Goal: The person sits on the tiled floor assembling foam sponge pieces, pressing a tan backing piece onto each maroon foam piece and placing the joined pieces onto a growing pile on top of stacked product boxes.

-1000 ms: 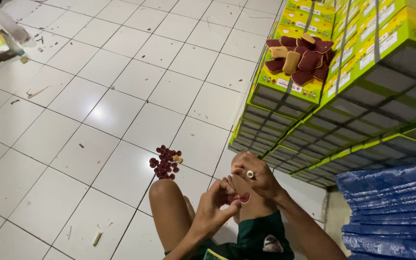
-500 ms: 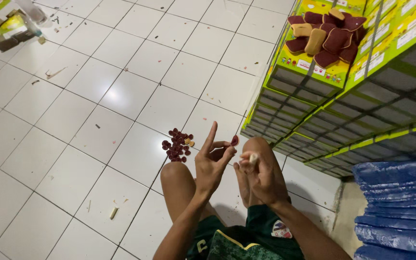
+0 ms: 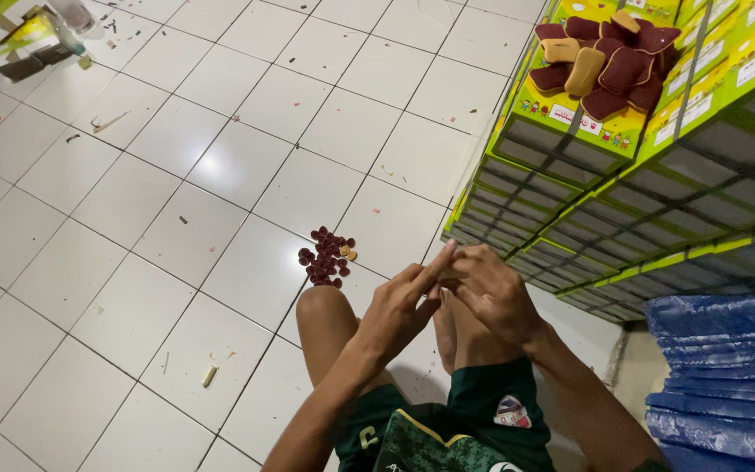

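The left hand [image 3: 399, 310] and the right hand [image 3: 489, 293] meet above the person's bare knees, fingertips pressed together with the left forefinger sticking up. Whatever sits between them is hidden, so I cannot tell whether either hand is pinched on a piece or merely touching the other. If something small is held there, I judge it could slip and drop between the legs onto the dark green shorts [image 3: 447, 428], because the grip is only at the fingertips and nothing lies under it to catch.

Just beyond the left knee lies a loose heap of small dark-red round pieces [image 3: 325, 258] (one or two paler, tan ones at its right edge) on the white floor tiles [image 3: 176, 236]. The tiles are glossy and hard, so I judge that a knock from a knee or foot could scatter those smooth rounds widely. Scraps and splinters dot the floor.

To the right, folded blue fabric [image 3: 727, 367] with a rippled sheen is piled low. Past it stand stacks of flat yellow-green cardboard boxes [image 3: 570, 183], leaning slightly, and one tall stack carries dark-red and tan flat rounded shapes [image 3: 605, 61], matte and soft-edged. They lie loose and could slide off if the stack is nudged.
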A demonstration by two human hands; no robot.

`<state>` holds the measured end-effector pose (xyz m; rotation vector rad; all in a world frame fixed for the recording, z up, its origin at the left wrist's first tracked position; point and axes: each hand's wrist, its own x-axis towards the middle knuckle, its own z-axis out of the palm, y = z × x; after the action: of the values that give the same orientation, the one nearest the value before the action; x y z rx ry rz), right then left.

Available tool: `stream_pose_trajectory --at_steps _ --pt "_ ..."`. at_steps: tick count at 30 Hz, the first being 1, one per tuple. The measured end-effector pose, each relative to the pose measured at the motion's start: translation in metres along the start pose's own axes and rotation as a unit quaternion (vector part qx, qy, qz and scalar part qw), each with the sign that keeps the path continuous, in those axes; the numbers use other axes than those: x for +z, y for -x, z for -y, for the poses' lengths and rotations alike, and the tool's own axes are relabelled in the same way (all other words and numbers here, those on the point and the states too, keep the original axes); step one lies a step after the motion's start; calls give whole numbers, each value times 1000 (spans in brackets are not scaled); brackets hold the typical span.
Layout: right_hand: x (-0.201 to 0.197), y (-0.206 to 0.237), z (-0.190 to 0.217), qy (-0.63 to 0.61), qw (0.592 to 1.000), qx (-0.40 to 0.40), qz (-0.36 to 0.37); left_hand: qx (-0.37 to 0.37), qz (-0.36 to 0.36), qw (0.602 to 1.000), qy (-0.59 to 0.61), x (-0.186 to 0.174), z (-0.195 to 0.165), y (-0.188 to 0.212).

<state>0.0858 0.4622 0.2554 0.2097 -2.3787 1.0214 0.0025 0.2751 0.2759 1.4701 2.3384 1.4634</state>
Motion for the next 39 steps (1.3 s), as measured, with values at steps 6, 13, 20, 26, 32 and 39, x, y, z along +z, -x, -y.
stream_pose_trajectory --at_steps 6,13,20,26,32,39 --pt "-11 -6 6 -98 984 -76 125 -82 81 965 236 -10 10 -3" --pt "-8 5 15 -339 929 128 66 -175 -139 959 173 6 12 -1" --pt "32 34 -15 -307 913 264 44 -76 -294 941 147 31 9 4" --pt "31 40 -7 -798 596 91 -20 -68 -314 944 79 37 3 5" --pt "28 4 17 -274 946 158 -78 -25 -308 951 24 33 -8 7" --pt "27 6 14 -37 986 160 -19 -111 -268 944 159 28 -3 10"
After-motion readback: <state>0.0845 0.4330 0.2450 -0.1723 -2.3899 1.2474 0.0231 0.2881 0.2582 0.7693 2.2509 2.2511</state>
